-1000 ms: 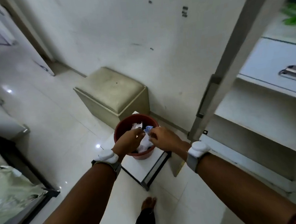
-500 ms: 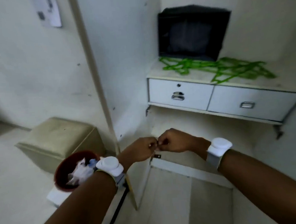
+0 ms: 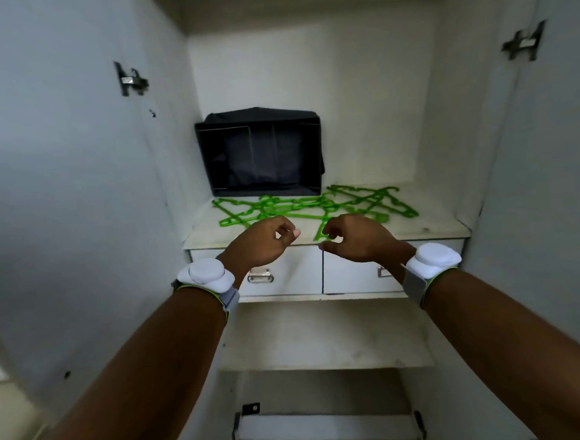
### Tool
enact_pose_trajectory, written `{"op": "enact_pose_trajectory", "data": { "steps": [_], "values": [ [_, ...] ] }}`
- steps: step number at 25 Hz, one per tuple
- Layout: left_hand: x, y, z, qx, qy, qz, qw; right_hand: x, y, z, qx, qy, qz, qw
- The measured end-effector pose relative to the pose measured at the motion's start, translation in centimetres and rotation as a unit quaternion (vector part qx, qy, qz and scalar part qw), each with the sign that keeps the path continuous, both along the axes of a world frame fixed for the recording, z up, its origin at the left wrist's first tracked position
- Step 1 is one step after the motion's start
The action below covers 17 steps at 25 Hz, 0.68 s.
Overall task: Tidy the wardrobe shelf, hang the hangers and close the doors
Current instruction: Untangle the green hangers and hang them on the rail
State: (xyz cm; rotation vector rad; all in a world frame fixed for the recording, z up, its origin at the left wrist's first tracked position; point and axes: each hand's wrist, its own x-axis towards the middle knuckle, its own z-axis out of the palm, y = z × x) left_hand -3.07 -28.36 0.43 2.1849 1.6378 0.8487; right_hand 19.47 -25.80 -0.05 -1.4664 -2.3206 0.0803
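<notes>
My left hand (image 3: 261, 244) and right hand (image 3: 356, 237) loosely curled, grasping nothing, raised before the shelf (image 3: 433, 225), green hangers (image 3: 301, 210) scattered below a black box (image 3: 260, 153)

Your hands before the open wardrobe shelf

Your left hand (image 3: 261, 244) and right hand (image 3: 353, 237) hover with loosely curled fingers (image 3: 287, 227), holding nothing, near the green hangers (image 3: 315, 207) scattered on the shelf (image 3: 436, 225) before a dark fabric box (image 3: 260, 153).

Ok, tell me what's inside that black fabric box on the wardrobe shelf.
The black fabric box lies on its side, opening facing out. Only dark fabric walls and dividers show; nothing visibly stored. Its deep corners are too dark to judge. Green hangers lie in front of it.
</notes>
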Motion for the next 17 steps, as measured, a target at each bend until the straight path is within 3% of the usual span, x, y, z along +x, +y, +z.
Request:
{"op": "enact_pose_trajectory", "data": {
  "steps": [9,17],
  "values": [
    [-0.9,20.1,-0.3,0.005,0.041,-0.058,0.997,2.8,16.5,1.1,-0.038,-0.037,-0.063,0.997],
    [0.5,33.5,-4.4,-0.035,0.014,-0.092,0.995,5.6,27.2,-3.0,-0.109,-0.071,-0.094,0.987]
  ]
}}
